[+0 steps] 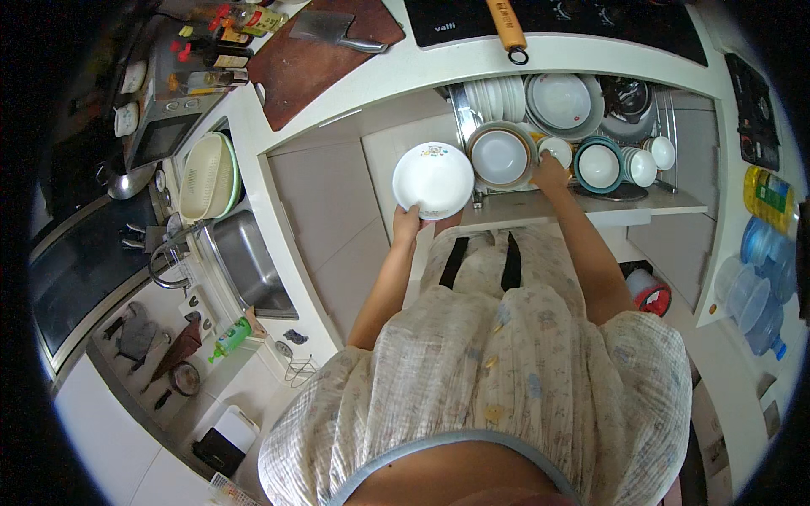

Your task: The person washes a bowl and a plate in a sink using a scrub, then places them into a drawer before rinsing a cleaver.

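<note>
A white plate (433, 180) with a small printed pattern is held at its lower rim by my left hand (407, 222), in front of the cabinet. My right hand (549, 172) reaches into the pull-out dish rack and touches a small white bowl (557, 150); whether its fingers grip the bowl I cannot tell. Left of that hand stands a stack of larger bowls (500, 157). To its right are teal-rimmed bowls (598, 166) and small white bowls (640, 167). Behind them stand upright white plates (495, 100) and large round dishes (560, 101).
Above the rack runs the white counter (380, 74) with a black gas hob (455, 19), a cutting board (316, 69) and a cleaver (323, 26). A steel sink (250, 259) and plastic baskets (205, 177) lie to the left, plastic bottles (769, 253) to the right.
</note>
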The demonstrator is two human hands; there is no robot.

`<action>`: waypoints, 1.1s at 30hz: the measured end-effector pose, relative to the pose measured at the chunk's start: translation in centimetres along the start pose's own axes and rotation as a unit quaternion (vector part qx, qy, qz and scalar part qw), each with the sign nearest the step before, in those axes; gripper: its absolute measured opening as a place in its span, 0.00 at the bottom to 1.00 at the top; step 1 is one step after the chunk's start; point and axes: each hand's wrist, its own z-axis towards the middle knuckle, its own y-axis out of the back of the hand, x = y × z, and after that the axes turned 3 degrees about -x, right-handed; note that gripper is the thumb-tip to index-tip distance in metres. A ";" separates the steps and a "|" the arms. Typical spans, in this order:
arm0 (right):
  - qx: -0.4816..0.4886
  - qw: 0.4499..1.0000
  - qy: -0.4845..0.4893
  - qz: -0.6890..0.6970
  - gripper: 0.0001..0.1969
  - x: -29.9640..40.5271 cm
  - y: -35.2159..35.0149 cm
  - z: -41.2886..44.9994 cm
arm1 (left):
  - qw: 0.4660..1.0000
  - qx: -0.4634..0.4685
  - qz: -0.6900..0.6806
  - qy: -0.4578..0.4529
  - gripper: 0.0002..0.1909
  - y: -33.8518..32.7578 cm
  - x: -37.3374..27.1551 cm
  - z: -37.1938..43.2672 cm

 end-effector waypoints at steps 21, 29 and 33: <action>-0.253 0.913 -0.223 0.228 0.20 -4.6 -1.3 10.2 | 0.998 0.004 0.049 -0.034 0.18 2.9 1.2 4.0; -0.097 0.915 -0.256 0.298 0.28 -8.3 -0.5 15.8 | 0.999 0.020 0.030 -0.005 0.17 1.3 1.3 5.7; -0.125 0.970 -0.208 0.029 0.24 -7.1 -1.5 16.4 | 0.997 0.038 0.063 -0.017 0.17 -0.4 0.1 5.5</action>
